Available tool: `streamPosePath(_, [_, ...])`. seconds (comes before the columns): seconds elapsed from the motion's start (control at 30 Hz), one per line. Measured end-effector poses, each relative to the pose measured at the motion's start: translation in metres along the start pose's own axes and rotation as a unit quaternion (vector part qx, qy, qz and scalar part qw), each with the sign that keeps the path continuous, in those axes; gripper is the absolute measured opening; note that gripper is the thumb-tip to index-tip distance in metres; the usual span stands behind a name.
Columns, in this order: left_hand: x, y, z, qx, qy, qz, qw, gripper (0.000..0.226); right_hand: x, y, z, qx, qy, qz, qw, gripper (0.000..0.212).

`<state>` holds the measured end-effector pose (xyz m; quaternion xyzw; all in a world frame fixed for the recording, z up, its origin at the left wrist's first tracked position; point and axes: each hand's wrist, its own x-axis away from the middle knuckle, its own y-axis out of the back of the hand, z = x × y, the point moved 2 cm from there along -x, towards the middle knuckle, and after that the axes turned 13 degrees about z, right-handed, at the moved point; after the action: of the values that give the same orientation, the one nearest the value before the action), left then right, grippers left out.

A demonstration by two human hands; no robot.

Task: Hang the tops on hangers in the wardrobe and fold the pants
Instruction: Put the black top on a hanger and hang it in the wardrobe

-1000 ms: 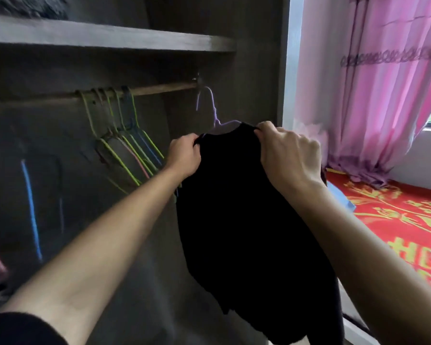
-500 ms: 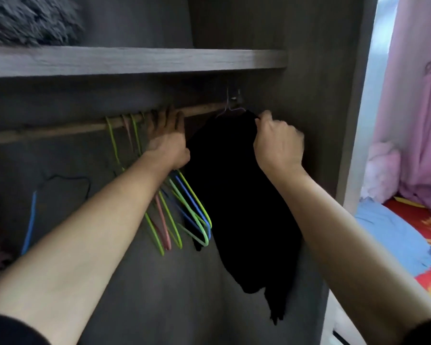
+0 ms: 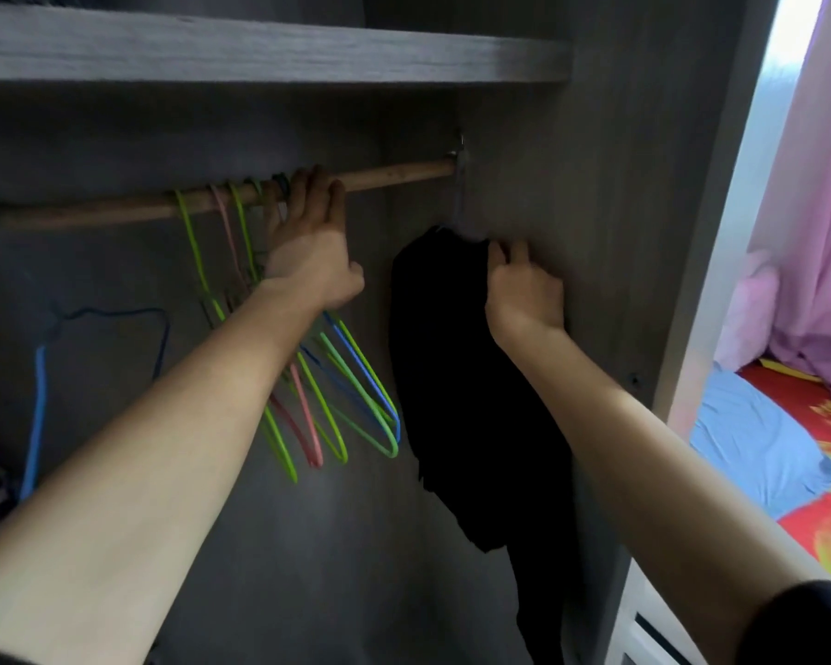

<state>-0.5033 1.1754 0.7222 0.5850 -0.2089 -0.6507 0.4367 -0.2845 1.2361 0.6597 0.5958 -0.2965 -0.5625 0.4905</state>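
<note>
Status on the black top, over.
Left hand, fingers straight, on rail beside empty hangers. Right hand grips black top near rail's right end. Hangers sit left, apart from top.

The wooden rail [image 3: 394,174] carries coloured hangers [image 3: 321,405] and, rightmost, a black top [image 3: 452,376].

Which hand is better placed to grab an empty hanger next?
Probably the left hand. It rests open on the rod, right beside the empty hangers, and holds nothing. The right hand is busy gripping the black top further right.
</note>
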Motion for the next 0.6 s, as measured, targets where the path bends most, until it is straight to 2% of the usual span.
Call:
streamPosePath(0.13, [0.006,0.004,0.000,0.005,-0.009,0.027,1.000,0.097,0.025,-0.005,-0.001,0.042,0.037,-0.007,0.998,0.070])
streamPosePath(0.2, [0.015,0.010,0.004,0.017,-0.014,0.020,1.000,0.086,0.037,-0.004,-0.001,0.046,0.050,-0.055,0.996,0.065])
streamPosePath(0.33, [0.061,0.022,-0.003,0.075,-0.049,-0.107,0.990,0.054,0.066,0.001,-0.001,0.002,0.060,-0.121,0.991,0.047])
streamPosePath(0.43, [0.099,0.026,-0.015,0.119,-0.071,-0.150,0.979,0.052,0.098,0.004,-0.001,0.006,0.068,-0.129,0.989,0.047])
streamPosePath(0.6, [0.151,0.035,-0.036,0.188,-0.093,-0.144,0.967,0.058,0.174,0.011,-0.009,-0.003,0.066,-0.201,0.977,0.043])
